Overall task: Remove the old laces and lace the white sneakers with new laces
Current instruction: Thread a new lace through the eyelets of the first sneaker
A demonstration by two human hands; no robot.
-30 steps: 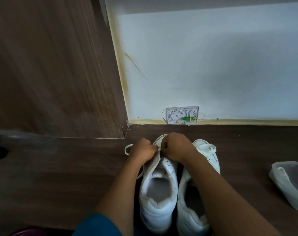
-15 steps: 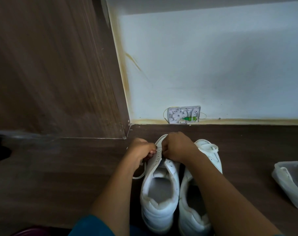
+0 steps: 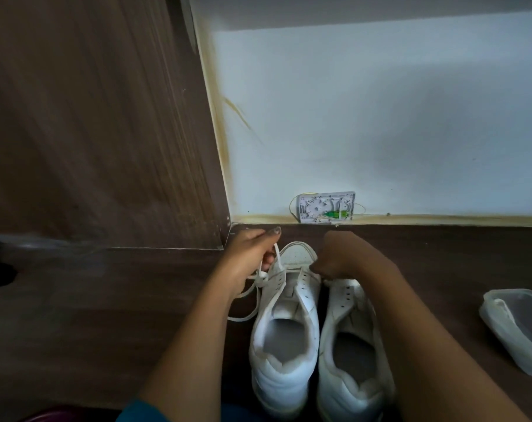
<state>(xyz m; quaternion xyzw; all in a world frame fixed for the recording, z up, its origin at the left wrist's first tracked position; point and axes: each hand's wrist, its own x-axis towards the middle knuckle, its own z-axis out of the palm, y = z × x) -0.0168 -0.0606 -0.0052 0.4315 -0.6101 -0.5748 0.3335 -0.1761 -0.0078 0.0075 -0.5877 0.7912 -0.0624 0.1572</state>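
Lace (image 3: pixel 258 277) pinched in left hand (image 3: pixel 252 254); right hand (image 3: pixel 337 257) grips left sneaker (image 3: pixel 284 327).

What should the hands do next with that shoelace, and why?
Probably the left hand should pull the lace out sideways. It pinches the lace, which seems to cross only the lowest eyelets of the left sneaker; the eyelets above look empty. The right hand, curled at that row, seems to steady the sneaker.
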